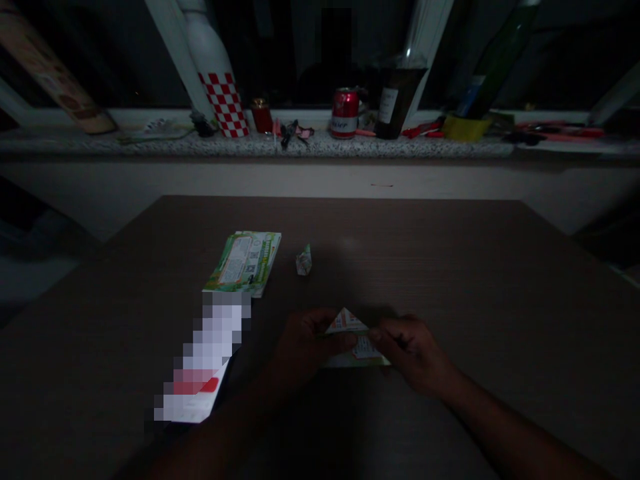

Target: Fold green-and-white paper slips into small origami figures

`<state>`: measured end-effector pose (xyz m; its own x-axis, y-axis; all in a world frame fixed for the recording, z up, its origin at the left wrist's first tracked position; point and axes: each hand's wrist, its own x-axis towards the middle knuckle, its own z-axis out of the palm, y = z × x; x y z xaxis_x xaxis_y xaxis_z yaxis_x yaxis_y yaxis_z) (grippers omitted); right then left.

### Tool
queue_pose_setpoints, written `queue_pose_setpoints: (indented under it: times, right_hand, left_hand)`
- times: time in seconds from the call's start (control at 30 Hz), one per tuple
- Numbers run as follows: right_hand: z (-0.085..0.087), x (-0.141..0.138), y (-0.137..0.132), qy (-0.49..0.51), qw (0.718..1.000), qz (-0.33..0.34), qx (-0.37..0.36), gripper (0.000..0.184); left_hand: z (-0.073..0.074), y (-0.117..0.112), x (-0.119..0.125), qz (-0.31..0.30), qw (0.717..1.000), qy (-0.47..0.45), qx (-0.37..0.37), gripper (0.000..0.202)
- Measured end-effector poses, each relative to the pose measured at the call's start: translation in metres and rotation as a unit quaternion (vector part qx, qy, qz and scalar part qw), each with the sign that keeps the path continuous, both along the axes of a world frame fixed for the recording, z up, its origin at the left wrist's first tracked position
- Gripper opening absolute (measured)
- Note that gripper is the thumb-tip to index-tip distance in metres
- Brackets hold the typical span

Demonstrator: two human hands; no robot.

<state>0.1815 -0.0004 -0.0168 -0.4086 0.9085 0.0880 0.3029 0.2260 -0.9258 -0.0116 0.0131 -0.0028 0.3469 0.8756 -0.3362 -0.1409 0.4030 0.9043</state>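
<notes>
A small printed paper, folded to a point at its top, lies on the dark wooden table near me. My left hand pinches its left side with curled fingers. My right hand pinches its right side, thumb and fingertips meeting on the fold. The light is dim. A tiny folded paper piece stands further back on the table, apart from both hands.
A green and white printed leaflet lies to the left, with a long white card below it. The granite sill behind holds a red can, dark bottles, a red-checked white bottle and small clutter.
</notes>
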Motion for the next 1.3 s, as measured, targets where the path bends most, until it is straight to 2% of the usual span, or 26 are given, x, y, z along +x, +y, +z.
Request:
queue_pose_setpoints:
  times: [0.1,0.23,0.37,0.47,0.73,0.87,0.97,1.07,1.3]
  right_hand:
    - [-0.0022,0.0026,0.0011,0.041,0.999,0.003,-0.022,0.054]
    - [-0.0025,0.0062,0.0055,0.076,0.996,-0.040,0.020,0.052]
    - [-0.0014,0.0058,0.0083,0.042,0.995,-0.050,0.076,0.038]
    - [-0.0013,0.0026,0.0066,0.011,0.995,-0.057,0.083,0.030]
    - [0.0001,-0.0027,0.0030,-0.019,0.994,-0.070,0.086,0.036]
    - [0.0017,-0.0001,0.0031,-0.006,0.989,-0.113,0.097,0.034]
    - [0.0011,0.0038,0.0045,-0.003,0.986,-0.144,0.080,0.034]
    - [-0.0005,0.0065,0.0069,-0.012,0.988,-0.146,0.046,0.036]
    - [-0.0025,0.0016,0.0079,0.055,0.992,-0.106,-0.031,0.023]
  left_hand:
    - [0.0011,0.0018,-0.0018,0.018,1.000,-0.010,-0.002,0.026]
    - [0.0043,0.0043,-0.0032,0.030,1.000,0.009,-0.004,0.029]
    - [0.0044,0.0042,-0.0023,0.027,0.999,0.043,0.020,0.028]
    - [0.0022,0.0037,-0.0015,0.025,0.998,0.052,0.035,0.027]
    - [0.0066,0.0029,0.0001,0.024,0.999,0.030,0.029,0.031]
    - [0.0054,0.0038,-0.0014,0.032,0.999,0.030,0.028,0.033]
    - [0.0027,0.0051,-0.0031,0.073,0.997,0.029,0.012,0.034]
    - [0.0019,0.0057,-0.0043,0.101,0.994,0.040,0.019,0.030]
    - [0.0032,0.0017,-0.0016,0.086,0.990,0.089,0.061,0.031]
